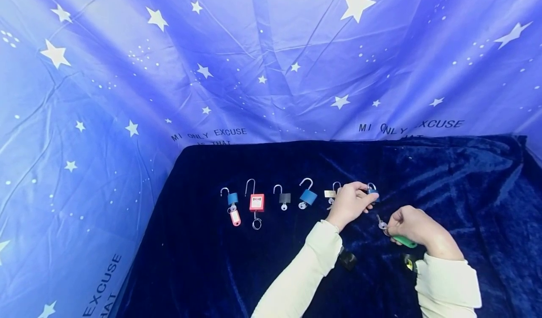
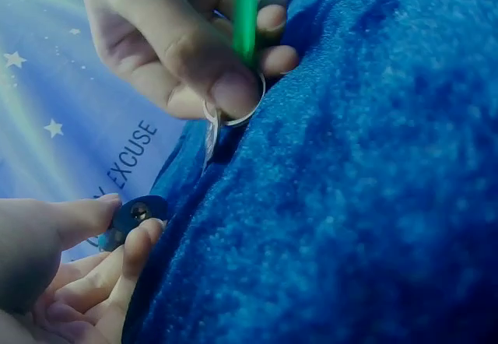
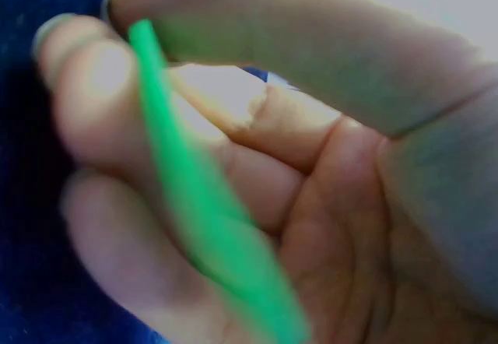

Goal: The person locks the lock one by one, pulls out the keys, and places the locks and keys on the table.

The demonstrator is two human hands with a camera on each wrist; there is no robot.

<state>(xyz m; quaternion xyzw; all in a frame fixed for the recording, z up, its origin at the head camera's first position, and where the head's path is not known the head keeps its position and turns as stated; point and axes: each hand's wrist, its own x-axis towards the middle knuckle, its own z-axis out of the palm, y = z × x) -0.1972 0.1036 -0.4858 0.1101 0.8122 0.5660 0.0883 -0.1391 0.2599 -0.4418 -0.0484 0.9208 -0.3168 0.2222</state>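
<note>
My left hand [image 1: 349,202] pinches a small dark blue padlock [image 1: 373,195] between thumb and fingers, its shackle pointing away. In the left wrist view the padlock's keyhole face [image 2: 141,210] shows between the fingertips. To the right, my right hand [image 1: 417,226] grips a key ring [image 2: 247,114] with a silver key [image 1: 382,224] and a green tag [image 1: 405,241]. The key points toward the padlock, with a gap between them. Blurred in the right wrist view, the green tag [image 3: 202,196] lies across the curled fingers; the key is hidden there.
Left of the hands, a row holds a blue padlock [image 1: 232,198] with a red tag [image 1: 235,218], a red padlock [image 1: 257,203], a black one [image 1: 285,198], another blue one [image 1: 308,196] and a partly covered brass-coloured one [image 1: 330,194]. Dark objects [image 1: 348,259] lie near the sleeves on dark blue cloth [image 1: 190,271].
</note>
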